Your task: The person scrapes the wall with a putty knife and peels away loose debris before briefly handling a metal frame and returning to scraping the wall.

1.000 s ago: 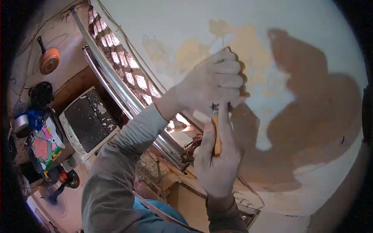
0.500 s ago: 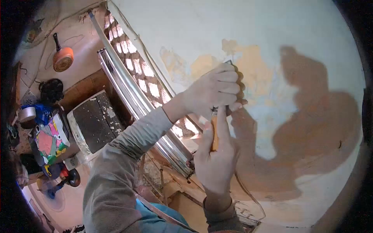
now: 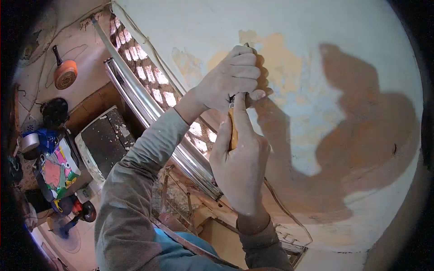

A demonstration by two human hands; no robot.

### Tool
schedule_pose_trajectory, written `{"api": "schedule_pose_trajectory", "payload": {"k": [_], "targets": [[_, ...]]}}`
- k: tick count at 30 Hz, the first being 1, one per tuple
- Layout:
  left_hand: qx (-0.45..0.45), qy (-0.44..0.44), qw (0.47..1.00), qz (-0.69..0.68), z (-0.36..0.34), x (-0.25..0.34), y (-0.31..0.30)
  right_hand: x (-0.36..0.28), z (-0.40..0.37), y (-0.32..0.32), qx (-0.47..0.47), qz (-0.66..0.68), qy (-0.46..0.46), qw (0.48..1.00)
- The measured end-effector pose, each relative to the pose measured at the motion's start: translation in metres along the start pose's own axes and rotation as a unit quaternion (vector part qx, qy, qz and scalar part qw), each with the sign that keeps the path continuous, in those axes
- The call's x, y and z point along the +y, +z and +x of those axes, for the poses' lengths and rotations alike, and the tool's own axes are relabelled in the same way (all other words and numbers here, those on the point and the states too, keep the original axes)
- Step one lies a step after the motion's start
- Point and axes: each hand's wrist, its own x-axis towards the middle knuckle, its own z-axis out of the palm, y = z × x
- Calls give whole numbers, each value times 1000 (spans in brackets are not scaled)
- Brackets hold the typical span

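My left hand [image 3: 237,74] is closed in a fist against the wall, its fingers wrapped round the head of a tool. A small dark tip of it pokes out above the fist, and the rest of the head is hidden. Below, my right hand [image 3: 244,158] grips the tool's wooden handle [image 3: 233,131], with the index finger stretched up along it to touch my left hand. Beside and above the fist, tan patches [image 3: 285,58] mark the pale wall [image 3: 343,22]. Shadows of the hands and arms fall on the wall to the right.
A metal-framed window opening [image 3: 147,97] runs diagonally left of my hands. Farther left, an orange pan [image 3: 66,74] hangs on a wall near a dark, worn surface [image 3: 106,140] and a colourful bag [image 3: 58,169]. A cable [image 3: 282,205] hangs at the lower right.
The view has shifted, so the wall patches and both hands appear higher and farther left. Both hands keep their grip on the tool, at nearly the same place on the wall.
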Motion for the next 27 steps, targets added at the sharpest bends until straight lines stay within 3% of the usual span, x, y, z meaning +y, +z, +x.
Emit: {"api": "schedule_pose_trajectory", "payload": {"k": [4,8,10,14,19,21,23,27], "targets": [[-10,-5,997,74,7,-6,1,37,12,7,49,58,-62,995],[15,-20,986,163,8,-37,-16,17,54,0,56,101,-95,989],[47,-26,984,169,9,-46,-27,6,67,7,4,6,-75,997],[-14,-80,981,176,-17,-40,-46,12,67,41,-14,48,-75,996],[-95,-168,969,152,-82,-7,-52,44,31,76,-30,58,-109,992],[-104,-200,966,125,-98,24,-42,46,1,63,-104,57,-75,990],[-200,-271,937,95,-110,52,-39,63,-25,55,-126,57,-50,989],[-112,-320,939,58,-106,75,-10,81,-78,13,-150,-3,-14,989]]}}
